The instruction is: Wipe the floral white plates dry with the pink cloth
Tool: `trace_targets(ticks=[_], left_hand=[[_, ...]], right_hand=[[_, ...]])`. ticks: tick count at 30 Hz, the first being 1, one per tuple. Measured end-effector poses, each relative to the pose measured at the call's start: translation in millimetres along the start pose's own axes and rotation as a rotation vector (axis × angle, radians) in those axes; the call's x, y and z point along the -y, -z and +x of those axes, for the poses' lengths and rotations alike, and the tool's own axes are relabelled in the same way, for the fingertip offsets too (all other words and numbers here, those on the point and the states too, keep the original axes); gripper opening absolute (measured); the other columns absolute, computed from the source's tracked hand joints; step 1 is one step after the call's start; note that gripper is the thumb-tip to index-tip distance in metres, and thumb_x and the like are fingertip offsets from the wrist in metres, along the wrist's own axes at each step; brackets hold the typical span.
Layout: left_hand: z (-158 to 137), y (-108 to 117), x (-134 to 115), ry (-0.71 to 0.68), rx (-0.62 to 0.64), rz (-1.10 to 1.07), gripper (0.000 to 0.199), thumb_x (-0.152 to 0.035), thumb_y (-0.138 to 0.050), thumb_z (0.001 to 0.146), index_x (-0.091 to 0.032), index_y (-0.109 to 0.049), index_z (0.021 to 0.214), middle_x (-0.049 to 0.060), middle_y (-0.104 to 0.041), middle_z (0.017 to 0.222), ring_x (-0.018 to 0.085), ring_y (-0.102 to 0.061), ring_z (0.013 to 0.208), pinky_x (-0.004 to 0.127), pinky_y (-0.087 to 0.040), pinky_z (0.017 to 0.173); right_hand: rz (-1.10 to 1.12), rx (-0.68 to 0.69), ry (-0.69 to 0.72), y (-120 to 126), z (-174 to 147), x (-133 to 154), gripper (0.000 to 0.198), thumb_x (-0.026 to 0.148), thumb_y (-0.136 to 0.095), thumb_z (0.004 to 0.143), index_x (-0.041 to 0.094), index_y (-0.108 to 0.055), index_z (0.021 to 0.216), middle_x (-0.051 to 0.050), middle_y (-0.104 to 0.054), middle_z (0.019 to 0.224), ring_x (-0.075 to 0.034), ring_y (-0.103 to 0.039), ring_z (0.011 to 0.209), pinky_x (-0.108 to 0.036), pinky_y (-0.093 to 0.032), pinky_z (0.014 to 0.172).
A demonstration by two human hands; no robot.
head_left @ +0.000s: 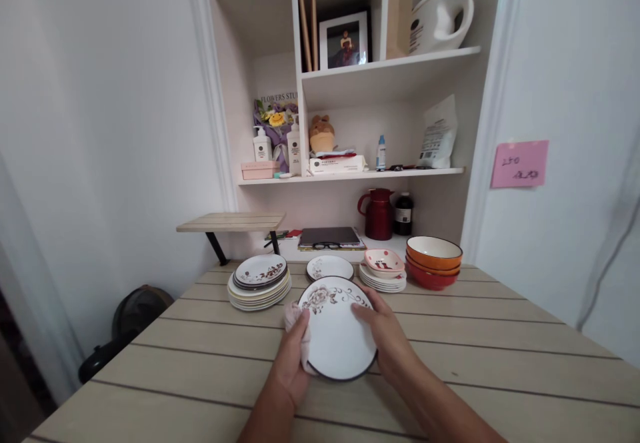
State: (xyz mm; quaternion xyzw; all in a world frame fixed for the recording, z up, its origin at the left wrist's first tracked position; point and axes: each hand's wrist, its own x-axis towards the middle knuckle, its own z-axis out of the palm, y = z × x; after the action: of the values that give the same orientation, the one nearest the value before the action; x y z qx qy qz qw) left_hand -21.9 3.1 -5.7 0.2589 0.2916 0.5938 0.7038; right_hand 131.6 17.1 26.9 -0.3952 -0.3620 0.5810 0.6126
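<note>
A white plate with a dark rim and a brown flower pattern is tilted up toward me over the table. My right hand grips its right edge, thumb on the face and fingers behind. On the left edge my left hand is closed around a pale pink cloth, which it presses against the plate. The left fingers are mostly hidden behind cloth and plate. Just beyond lies another flower-patterned plate on the table.
Left of centre stands a stack of plates. To the right are small plates under a pink-patterned bowl, then stacked orange and red bowls. Behind them are a laptop, a red jug and a raised wooden shelf.
</note>
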Motion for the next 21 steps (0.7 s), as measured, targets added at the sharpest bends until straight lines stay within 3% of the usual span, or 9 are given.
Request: trace_targets(ticks=[7,14,21], left_hand=[[-1.0,-0.7,4.8,0.006,0.044,-0.043,0.052,-0.04,-0.07,0.077,-0.015,-0.061,0.122,0.015,-0.069,0.117,0.029,-0.063,0.111,0.041,-0.049,0.098],[0.0,-4.1,8.1,-0.118,-0.152,-0.014,0.056,-0.032,-0.078,0.069,-0.018,-0.06,0.12,0.013,-0.072,0.109,0.028,-0.069,0.1,0.041,-0.055,0.088],[-2.1,-3.0,6.2,-0.16,-0.183,0.084,0.057,-0.03,-0.08,0.066,-0.016,-0.06,0.117,0.014,-0.072,0.108,0.029,-0.069,0.098,0.039,-0.055,0.086]], right_hand=[[0.11,-0.114,0.054,-7.2,-6.2,-13.5,0.077,0.03,-0.068,0.065,0.022,-0.043,0.137,-0.008,-0.072,0.104,-0.025,-0.068,0.077,-0.036,-0.055,0.068],[0.002,0.01,-0.052,-7.7,-6.7,-0.3,0.076,0.028,-0.069,0.065,0.024,-0.045,0.137,-0.008,-0.071,0.111,-0.023,-0.068,0.079,-0.033,-0.054,0.069],[-0.134,0.184,-0.133,9.2,-1.8,20.1,0.064,0.024,-0.067,0.066,0.025,-0.051,0.129,-0.005,-0.075,0.096,-0.021,-0.068,0.071,-0.029,-0.051,0.06]])
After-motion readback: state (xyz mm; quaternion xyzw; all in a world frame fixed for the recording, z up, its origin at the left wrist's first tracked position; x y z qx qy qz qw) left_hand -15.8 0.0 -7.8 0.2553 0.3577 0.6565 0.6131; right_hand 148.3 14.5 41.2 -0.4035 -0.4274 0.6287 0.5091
